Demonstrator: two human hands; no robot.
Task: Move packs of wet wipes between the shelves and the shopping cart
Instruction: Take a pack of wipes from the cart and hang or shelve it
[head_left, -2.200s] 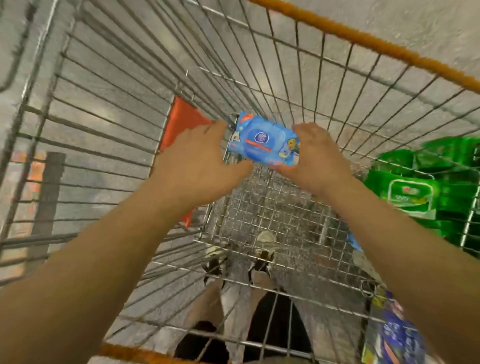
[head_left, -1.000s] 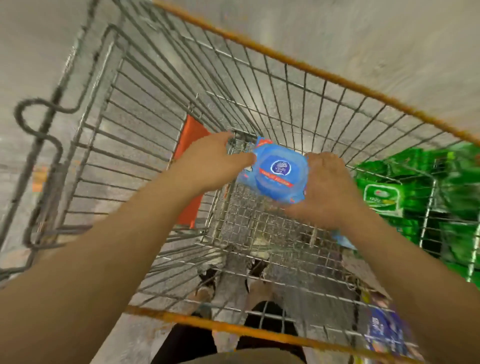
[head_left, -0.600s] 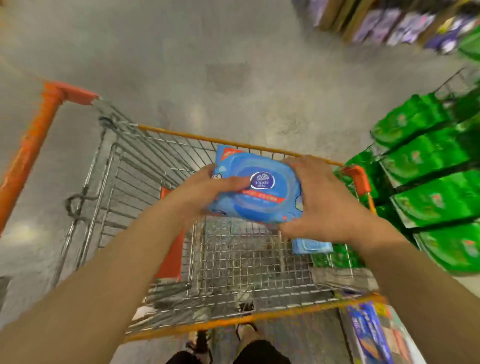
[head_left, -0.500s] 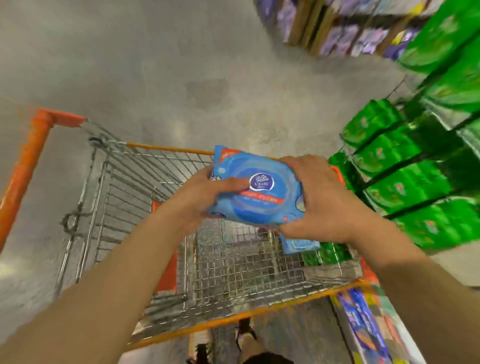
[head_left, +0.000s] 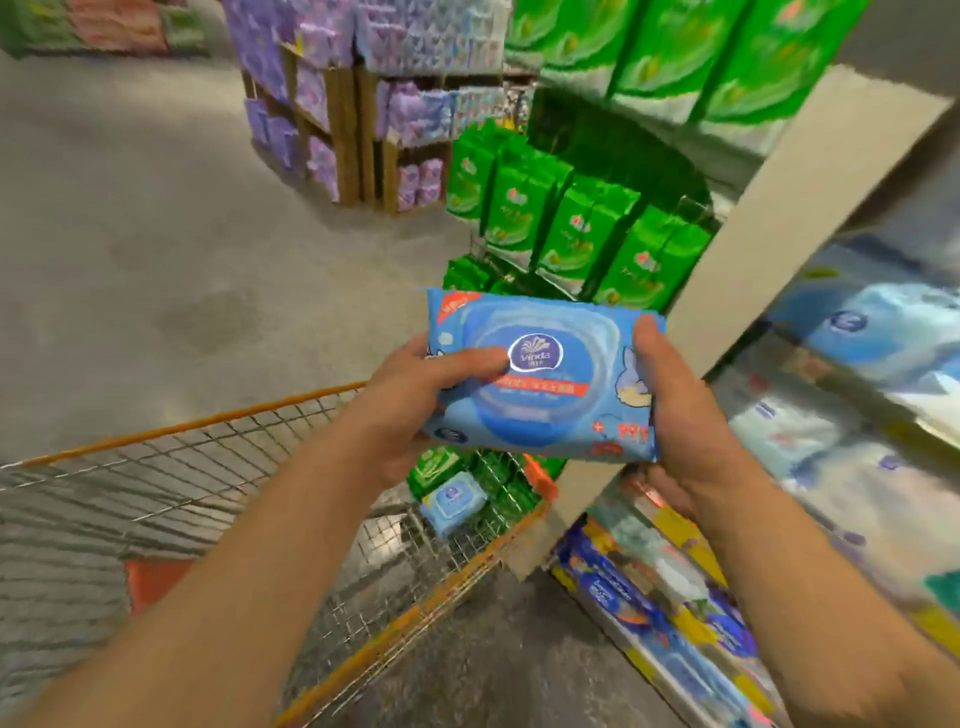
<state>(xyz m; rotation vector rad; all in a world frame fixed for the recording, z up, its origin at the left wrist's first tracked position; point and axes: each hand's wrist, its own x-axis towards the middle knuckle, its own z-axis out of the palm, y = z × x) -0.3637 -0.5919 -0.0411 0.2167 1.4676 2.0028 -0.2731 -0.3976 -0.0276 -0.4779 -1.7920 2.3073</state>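
A wet wipes pack sits between the left hand and the right hand, above the shopping cart's right corner. A smaller pack lies below it, by the cart's right wall. Shelves of packs stand to the right, hanging packs ahead, and stacked goods farther back across the floor.

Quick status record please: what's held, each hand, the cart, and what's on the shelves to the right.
held: blue wipes pack, label up, above the cart's rim
left hand: grips the pack's left end, thumb on top
right hand: grips the right end
cart: lower left, wire, orange rim
shelves: green packs ahead, blurred blue packs right
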